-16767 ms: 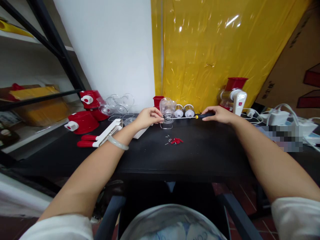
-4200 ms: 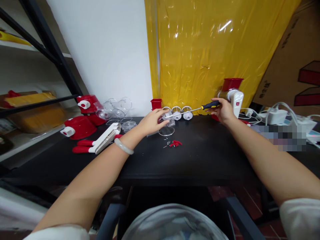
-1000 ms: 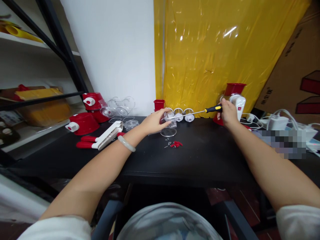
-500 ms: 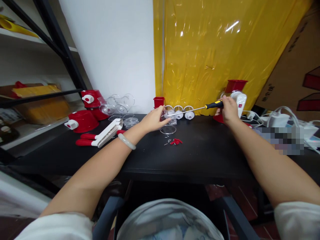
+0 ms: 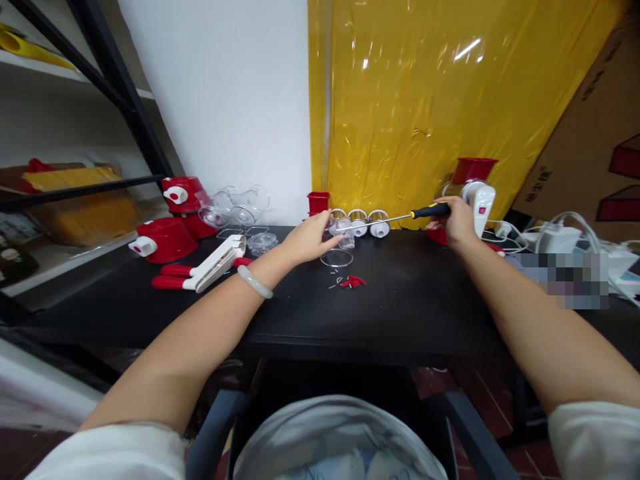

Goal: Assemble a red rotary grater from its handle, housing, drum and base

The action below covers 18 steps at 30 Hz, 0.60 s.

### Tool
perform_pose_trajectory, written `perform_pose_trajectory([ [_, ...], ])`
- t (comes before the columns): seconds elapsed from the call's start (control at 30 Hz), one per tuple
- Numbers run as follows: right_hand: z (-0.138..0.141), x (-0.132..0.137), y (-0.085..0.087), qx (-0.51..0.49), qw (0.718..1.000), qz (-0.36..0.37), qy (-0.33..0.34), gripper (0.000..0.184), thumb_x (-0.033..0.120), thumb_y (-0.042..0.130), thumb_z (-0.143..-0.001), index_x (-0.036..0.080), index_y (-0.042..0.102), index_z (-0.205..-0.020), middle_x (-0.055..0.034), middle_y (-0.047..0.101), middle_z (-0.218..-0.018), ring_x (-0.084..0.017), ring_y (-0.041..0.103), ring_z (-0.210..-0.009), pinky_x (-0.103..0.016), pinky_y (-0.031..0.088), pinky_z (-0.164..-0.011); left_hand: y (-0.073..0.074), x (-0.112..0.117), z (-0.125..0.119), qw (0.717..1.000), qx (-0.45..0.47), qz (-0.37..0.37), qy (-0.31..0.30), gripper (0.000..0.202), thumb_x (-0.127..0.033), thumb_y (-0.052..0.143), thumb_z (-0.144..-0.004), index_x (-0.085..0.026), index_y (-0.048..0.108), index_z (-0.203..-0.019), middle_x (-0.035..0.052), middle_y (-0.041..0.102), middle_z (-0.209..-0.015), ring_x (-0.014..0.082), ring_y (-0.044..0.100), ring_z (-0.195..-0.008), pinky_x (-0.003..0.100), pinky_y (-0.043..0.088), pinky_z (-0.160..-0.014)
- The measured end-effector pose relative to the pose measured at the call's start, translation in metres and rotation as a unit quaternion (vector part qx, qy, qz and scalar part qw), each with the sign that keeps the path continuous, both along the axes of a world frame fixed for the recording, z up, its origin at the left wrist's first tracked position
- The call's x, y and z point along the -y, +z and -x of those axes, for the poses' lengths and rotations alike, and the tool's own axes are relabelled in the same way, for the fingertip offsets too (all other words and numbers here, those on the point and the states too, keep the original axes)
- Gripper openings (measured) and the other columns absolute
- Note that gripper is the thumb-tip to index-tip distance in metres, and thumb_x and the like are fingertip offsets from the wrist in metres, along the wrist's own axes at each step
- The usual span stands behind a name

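Observation:
My left hand (image 5: 311, 239) is closed around a clear plastic part (image 5: 345, 233) above the black table. In my right hand (image 5: 459, 221) is a screwdriver (image 5: 431, 210) with a black and yellow handle, gripped by the handle end. Its long metal shaft points left, and the tip meets the clear part at my left fingers. Just below, a clear ring (image 5: 337, 259) shows over the tabletop. Small metal screws or pins (image 5: 334, 280) and red plastic pieces (image 5: 353, 282) lie in front of it. Exactly where the tip sits is hard to make out.
Metal drums with white ends (image 5: 379, 224) line the back. At left are red bases (image 5: 173, 241), clear housings (image 5: 245, 205) and white arms with red handles (image 5: 215, 265). An assembled red and white grater (image 5: 480, 197) stands behind my right hand; white cables (image 5: 575, 230) lie right.
My right hand has turned slightly on the screwdriver handle, its fingers shifting. The screwdriver and the clear part stay in nearly the same place.

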State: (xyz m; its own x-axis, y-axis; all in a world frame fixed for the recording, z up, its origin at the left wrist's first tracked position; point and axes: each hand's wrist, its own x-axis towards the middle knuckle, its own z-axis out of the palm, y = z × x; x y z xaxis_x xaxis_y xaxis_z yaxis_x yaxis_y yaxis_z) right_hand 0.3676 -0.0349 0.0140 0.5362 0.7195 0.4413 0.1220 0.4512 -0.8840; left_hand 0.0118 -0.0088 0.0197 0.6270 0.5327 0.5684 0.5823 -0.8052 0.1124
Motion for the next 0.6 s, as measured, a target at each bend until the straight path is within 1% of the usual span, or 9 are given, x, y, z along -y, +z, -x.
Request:
perform_pose_trajectory([
  [0.03, -0.0011, -0.0009, -0.0006, 0.002, 1.0, -0.002, 0.001, 0.015, 0.031, 0.048, -0.082, 0.02, 0.058, -0.083, 0.0033, 0.053, -0.044, -0.013, 0.051, -0.033, -0.023, 0.041, -0.032, 0.0001, 0.0001, 0.0001, 1.0, -0.001, 0.0, 0.0, 0.052, -0.051, 0.05, -0.088, -0.015, 0.044, -0.124, 0.0161, 0.062, -0.118, 0.029, 0.058, -0.112, 0.041, 0.047, -0.093],
  [0.1, -0.0034, -0.0028, -0.0025, 0.018, 1.0, -0.013, 0.003, 0.017, 0.036, 0.051, -0.084, 0.021, 0.057, -0.082, 0.0058, 0.048, -0.041, -0.012, 0.048, -0.031, -0.023, 0.041, -0.032, 0.0004, 0.0005, 0.0004, 1.0, -0.002, -0.001, 0.0, 0.05, -0.051, 0.05, -0.088, -0.015, 0.044, -0.123, 0.0159, 0.062, -0.116, 0.0289, 0.059, -0.111, 0.041, 0.047, -0.091],
  [0.2, -0.0064, -0.0045, -0.0056, 0.063, 0.998, -0.024, -0.01, 0.028, 0.049, 0.053, -0.085, 0.022, 0.055, -0.078, 0.0082, 0.04, -0.037, -0.012, 0.043, -0.028, -0.023, 0.036, -0.029, 0.0007, 0.0014, 0.001, 1.0, -0.001, -0.003, -0.004, 0.047, -0.049, 0.049, -0.089, -0.016, 0.044, -0.122, 0.0155, 0.062, -0.116, 0.0284, 0.059, -0.11, 0.041, 0.048, -0.09],
  [0.3, -0.007, -0.0038, -0.0069, 0.094, 0.995, -0.006, -0.034, 0.033, 0.054, 0.053, -0.085, 0.022, 0.052, -0.076, 0.0077, 0.038, -0.034, -0.014, 0.045, -0.028, -0.023, 0.033, -0.028, 0.0008, 0.0021, 0.0014, 1.0, 0.0, -0.001, -0.007, 0.046, -0.049, 0.049, -0.089, -0.016, 0.044, -0.121, 0.0156, 0.062, -0.116, 0.0282, 0.059, -0.11, 0.041, 0.048, -0.09],
  [0.37, -0.0058, -0.0023, -0.0061, 0.079, 0.996, 0.0, -0.029, 0.031, 0.051, 0.046, -0.088, 0.022, 0.052, -0.077, 0.0067, 0.039, -0.034, -0.015, 0.045, -0.028, -0.024, 0.034, -0.029, 0.0004, 0.002, 0.0013, 1.0, 0.001, -0.002, -0.006, 0.046, -0.05, 0.049, -0.089, -0.017, 0.044, -0.121, 0.0157, 0.061, -0.117, 0.0282, 0.059, -0.11, 0.041, 0.047, -0.09],
  [0.43, -0.0038, -0.0008, -0.0042, 0.035, 0.999, 0.0, -0.005, 0.026, 0.041, 0.037, -0.089, 0.022, 0.052, -0.081, 0.0048, 0.045, -0.037, -0.015, 0.047, -0.029, -0.024, 0.037, -0.031, 0.0, 0.0014, 0.001, 1.0, 0.002, -0.006, -0.006, 0.046, -0.05, 0.049, -0.089, -0.016, 0.044, -0.121, 0.0158, 0.061, -0.116, 0.0282, 0.059, -0.109, 0.041, 0.047, -0.091],
  [0.47, -0.0029, -0.0001, -0.0031, 0.01, 1.0, 0.0, 0.009, 0.024, 0.036, 0.033, -0.088, 0.022, 0.052, -0.083, 0.0036, 0.049, -0.041, -0.015, 0.049, -0.03, -0.024, 0.039, -0.032, -0.0002, 0.0011, 0.0009, 1.0, 0.0, -0.007, -0.008, 0.046, -0.049, 0.049, -0.089, -0.016, 0.044, -0.12, 0.0157, 0.061, -0.115, 0.0281, 0.059, -0.109, 0.041, 0.047, -0.09],
  [0.53, -0.0015, 0.0006, -0.0011, -0.019, 1.0, 0.003, 0.024, 0.021, 0.026, 0.031, -0.082, 0.021, 0.052, -0.084, 0.0015, 0.055, -0.048, -0.015, 0.053, -0.033, -0.024, 0.039, -0.032, -0.0003, 0.0007, 0.0007, 1.0, -0.001, -0.007, -0.01, 0.045, -0.049, 0.049, -0.089, -0.016, 0.044, -0.12, 0.0154, 0.062, -0.114, 0.0279, 0.059, -0.108, 0.041, 0.047, -0.09],
  [0.6, -0.0007, 0.0011, 0.0004, -0.026, 0.999, 0.007, 0.025, 0.021, 0.021, 0.033, -0.077, 0.02, 0.052, -0.082, 0.0007, 0.057, -0.051, -0.015, 0.054, -0.035, -0.023, 0.039, -0.031, 0.0, 0.0008, 0.0008, 1.0, 0.001, -0.006, -0.011, 0.044, -0.049, 0.049, -0.089, -0.017, 0.044, -0.119, 0.0149, 0.062, -0.112, 0.0276, 0.059, -0.108, 0.041, 0.047, -0.089],
])
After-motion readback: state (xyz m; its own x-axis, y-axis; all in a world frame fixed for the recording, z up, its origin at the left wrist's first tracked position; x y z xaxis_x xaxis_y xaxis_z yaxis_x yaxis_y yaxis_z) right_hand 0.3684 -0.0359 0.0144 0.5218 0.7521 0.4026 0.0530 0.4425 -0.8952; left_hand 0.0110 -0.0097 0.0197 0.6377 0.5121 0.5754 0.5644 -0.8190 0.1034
